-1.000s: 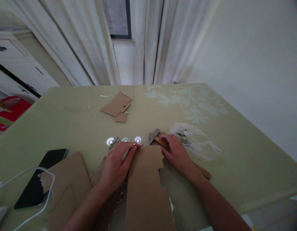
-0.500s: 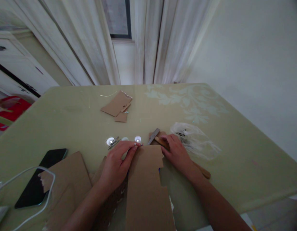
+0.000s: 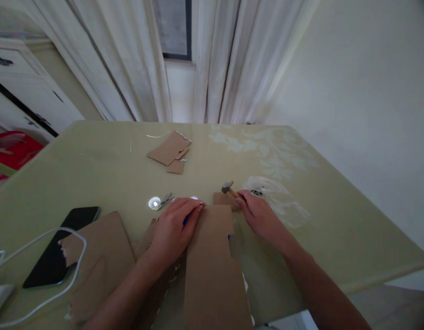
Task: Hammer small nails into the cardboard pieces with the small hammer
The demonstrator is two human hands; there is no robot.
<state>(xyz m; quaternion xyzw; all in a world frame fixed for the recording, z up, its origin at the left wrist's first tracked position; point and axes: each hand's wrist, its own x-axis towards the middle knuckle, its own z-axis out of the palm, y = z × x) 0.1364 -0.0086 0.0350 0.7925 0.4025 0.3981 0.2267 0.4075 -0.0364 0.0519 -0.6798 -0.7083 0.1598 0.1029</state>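
A long brown cardboard strip (image 3: 212, 261) lies on the green table (image 3: 95, 174), running toward me. My left hand (image 3: 172, 231) rests at the strip's far left corner, fingertips pinched on a small nail there. My right hand (image 3: 261, 217) grips a wooden-handled hammer (image 3: 229, 189), whose metal head is raised just beyond the strip's far right corner. Most of the handle is hidden in my palm.
Loose nails (image 3: 164, 200) and a bright reflection lie past my left hand. Cardboard scraps (image 3: 170, 151) sit farther back, a torn cardboard piece (image 3: 98, 256) at left beside a black phone (image 3: 58, 254) and a white cable (image 3: 43, 270). A clear plastic bag (image 3: 277, 201) lies at right.
My right hand has lifted the hammer off the table and tipped its head upward. The left hand has stayed on the strip's corner. The view shifted slightly.
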